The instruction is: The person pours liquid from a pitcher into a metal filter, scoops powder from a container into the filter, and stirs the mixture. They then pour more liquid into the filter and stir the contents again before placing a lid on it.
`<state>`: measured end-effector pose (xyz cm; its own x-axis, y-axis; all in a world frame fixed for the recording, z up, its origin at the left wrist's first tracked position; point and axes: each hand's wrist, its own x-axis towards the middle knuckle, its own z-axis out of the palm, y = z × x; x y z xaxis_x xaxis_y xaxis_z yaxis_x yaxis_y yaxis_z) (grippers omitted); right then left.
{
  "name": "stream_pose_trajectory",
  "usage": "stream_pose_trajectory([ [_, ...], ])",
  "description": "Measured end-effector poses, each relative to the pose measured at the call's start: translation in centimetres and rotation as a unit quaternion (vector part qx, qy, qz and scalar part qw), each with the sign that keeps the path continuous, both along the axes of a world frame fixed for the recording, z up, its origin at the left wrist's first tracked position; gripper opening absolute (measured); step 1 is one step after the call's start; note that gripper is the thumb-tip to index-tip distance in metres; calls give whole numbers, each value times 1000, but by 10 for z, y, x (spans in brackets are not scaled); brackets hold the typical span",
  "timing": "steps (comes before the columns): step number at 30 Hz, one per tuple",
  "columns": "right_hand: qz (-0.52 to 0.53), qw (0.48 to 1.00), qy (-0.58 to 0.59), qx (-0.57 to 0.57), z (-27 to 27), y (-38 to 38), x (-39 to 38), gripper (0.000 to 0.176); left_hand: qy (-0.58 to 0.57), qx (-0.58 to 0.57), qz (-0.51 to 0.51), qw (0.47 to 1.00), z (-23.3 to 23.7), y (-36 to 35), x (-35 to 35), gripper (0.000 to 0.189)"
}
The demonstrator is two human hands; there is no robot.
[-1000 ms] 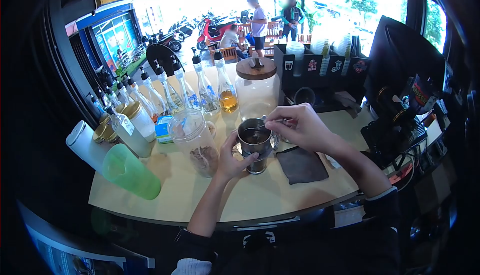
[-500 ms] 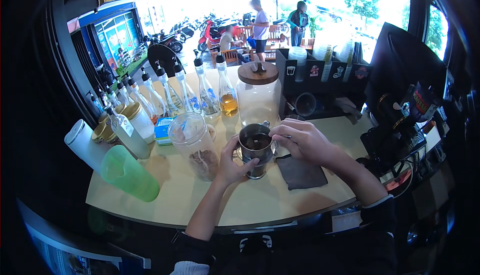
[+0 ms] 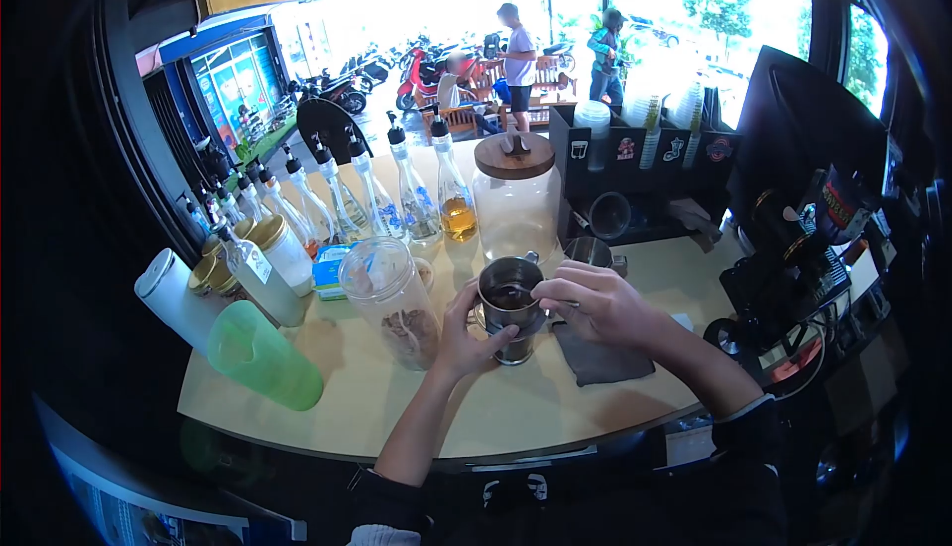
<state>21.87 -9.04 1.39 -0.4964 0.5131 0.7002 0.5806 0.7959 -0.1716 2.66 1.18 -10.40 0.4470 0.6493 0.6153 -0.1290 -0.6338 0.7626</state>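
Note:
My left hand (image 3: 472, 336) is wrapped round a metal cup (image 3: 510, 293) with dark liquid in it, steadying it from the left. At the cup's right rim, my right hand (image 3: 600, 303) pinches a thin metal handle, seemingly a spoon, whose other end dips into the cup. Just left of the cup stands a clear jar (image 3: 387, 293) with brown contents. A folded grey cloth (image 3: 603, 356) lies on the counter beneath my right hand. Behind the cup is a large glass jar (image 3: 516, 204) with a wooden lid.
Pump bottles (image 3: 412, 199) line the counter's back left. A green pitcher (image 3: 266, 356) leans at the left. Behind on the right, a black holder (image 3: 654, 154) contains stacked cups. Dark equipment (image 3: 783, 258) stands at the right. Several people are outside.
The view has shifted slightly, so the counter items appear a little lower and further right. My right hand and the spoon have moved slightly at the cup's rim. Both holds are unchanged.

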Motion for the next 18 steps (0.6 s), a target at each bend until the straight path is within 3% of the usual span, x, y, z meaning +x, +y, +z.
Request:
stream_pose_trajectory([
  [2, -53, 998, -16, 12, -5, 4, 3, 16, 2, -3, 1, 1000, -2, 0, 0, 68],
  [5, -12, 1000, -6, 0, -7, 2, 2, 17, 5, -14, 3, 1000, -1, 0, 0, 68],
  [9, -14, 1000, -4, -2, -4, -1, 0, 18, 0, -3, 4, 1000, 1, -2, 1, 67],
  [11, -64, 998, 0, 13, -8, 6, 3, 16, -6, -3, 7, 1000, -1, -2, 1, 67],
  [14, -24, 999, 23, 8, -10, 3, -5, 17, -8, 7, 6, 1000, -1, 1, 1, 68],
  [18, -44, 998, 7, 52, -4, 0, -6, 19, -3, 8, 2, 1000, 0, 0, 0, 69],
])
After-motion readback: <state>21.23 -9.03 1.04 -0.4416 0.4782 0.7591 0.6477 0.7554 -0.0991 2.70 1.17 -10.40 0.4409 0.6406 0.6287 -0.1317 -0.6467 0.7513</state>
